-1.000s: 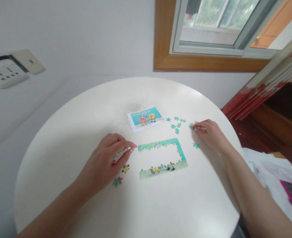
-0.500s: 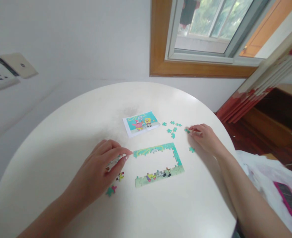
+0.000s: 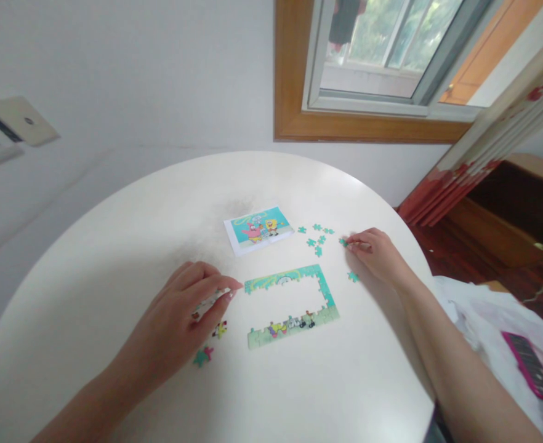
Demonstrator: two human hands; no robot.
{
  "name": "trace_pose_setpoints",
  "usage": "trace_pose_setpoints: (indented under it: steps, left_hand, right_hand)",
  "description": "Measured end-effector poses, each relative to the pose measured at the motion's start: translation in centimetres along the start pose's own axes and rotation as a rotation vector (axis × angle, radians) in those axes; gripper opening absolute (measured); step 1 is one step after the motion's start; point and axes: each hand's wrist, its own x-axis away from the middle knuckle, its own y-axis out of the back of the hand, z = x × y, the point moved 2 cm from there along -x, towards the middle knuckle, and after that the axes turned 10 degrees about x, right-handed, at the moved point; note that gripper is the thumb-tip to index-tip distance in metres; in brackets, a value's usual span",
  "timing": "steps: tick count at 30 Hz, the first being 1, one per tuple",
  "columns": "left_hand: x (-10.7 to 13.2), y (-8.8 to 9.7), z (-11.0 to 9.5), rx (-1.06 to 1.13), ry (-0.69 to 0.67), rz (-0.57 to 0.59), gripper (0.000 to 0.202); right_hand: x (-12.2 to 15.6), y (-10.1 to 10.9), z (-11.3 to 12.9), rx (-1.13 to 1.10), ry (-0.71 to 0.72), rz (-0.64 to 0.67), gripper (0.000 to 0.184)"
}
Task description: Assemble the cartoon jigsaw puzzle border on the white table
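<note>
A partly joined jigsaw puzzle (image 3: 330, 296) lies on the white table, its top, right and bottom borders linked around a bare middle. My left hand (image 3: 186, 314) rests at its left side, thumb and index finger slightly apart, the index tip at the top left corner. Loose pieces lie partly hidden under that hand, among them a yellow piece (image 3: 220, 330) and a green-and-pink piece (image 3: 202, 356). At the right, my right hand (image 3: 374, 251) pinches a small green puzzle piece (image 3: 343, 242) at the tabletop. Nearer me lies another green piece (image 3: 353, 277).
Behind the puzzle lies a picture card (image 3: 258, 230) with cartoon figures. Several green pieces (image 3: 318, 240) are scattered right of it. The round table (image 3: 128, 234) meets a wall with a window (image 3: 382, 55). A pink-edged phone (image 3: 532, 367) lies on white plastic at right.
The view has shifted slightly, so everything sits a little further left. My right fingers stay at the green piece, and my left hand keeps its place by the puzzle corner.
</note>
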Motion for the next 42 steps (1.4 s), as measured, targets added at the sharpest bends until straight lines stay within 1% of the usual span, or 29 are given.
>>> trace_pose_setpoints:
  steps: [8,15,18,22,24,26,28,30,32,34,37,39,42]
  left_hand:
    - [-0.1,0.1,-0.4,-0.022,-0.007,-0.002,0.019]
    - [-0.2,0.2,-0.4,-0.018,0.0,0.001,0.019]
    - [-0.1,0.2,-0.3,-0.017,-0.007,-0.009,0.019]
    - [0.0,0.2,-0.2,-0.011,-0.019,-0.013,0.017]
    - [0.0,0.2,-0.1,-0.01,-0.021,-0.015,0.017]
    - [0.0,0.2,0.0,-0.006,-0.026,-0.018,0.016]
    - [0.0,0.2,0.0,-0.002,-0.032,-0.019,0.015]
    - [-0.1,0.0,-0.1,-0.001,-0.031,-0.021,0.015]
    - [-0.1,-0.1,-0.1,-0.001,-0.028,-0.02,0.016]
    - [-0.1,-0.1,-0.1,0.002,-0.025,-0.018,0.016]
    - [0.0,-0.1,0.0,0.0,-0.033,-0.007,0.016]
    - [0.0,-0.1,0.0,-0.006,-0.036,-0.005,0.016]
    - [0.0,-0.1,0.0,-0.006,-0.037,-0.012,0.015]
  right_hand:
    - [0.0,0.4,0.3,0.005,0.021,0.014,0.027]
    - [-0.5,-0.2,0.2,-0.044,0.007,0.029,0.025]
    - [-0.4,0.4,0.3,-0.077,-0.005,0.058,0.026]
    - [0.6,2.2,0.6,-0.109,-0.008,0.149,0.021]
    - [1.4,2.9,0.9,-0.132,0.015,0.246,0.02]
    - [1.9,3.3,1.1,-0.177,0.036,0.349,0.023]
    - [2.1,3.5,1.4,-0.222,0.048,0.39,0.025]
    - [1.9,3.4,1.9,-0.229,0.089,0.341,0.024]
    - [1.5,3.1,2.5,-0.187,0.185,0.254,0.021]
    - [1.3,2.6,3.3,-0.106,0.294,0.177,0.025]
    - [1.3,1.5,4.5,0.035,0.405,0.141,0.033]
    - [1.4,0.9,5.2,0.101,0.435,0.127,0.032]
    - [1.4,0.5,5.9,0.149,0.424,0.087,0.031]
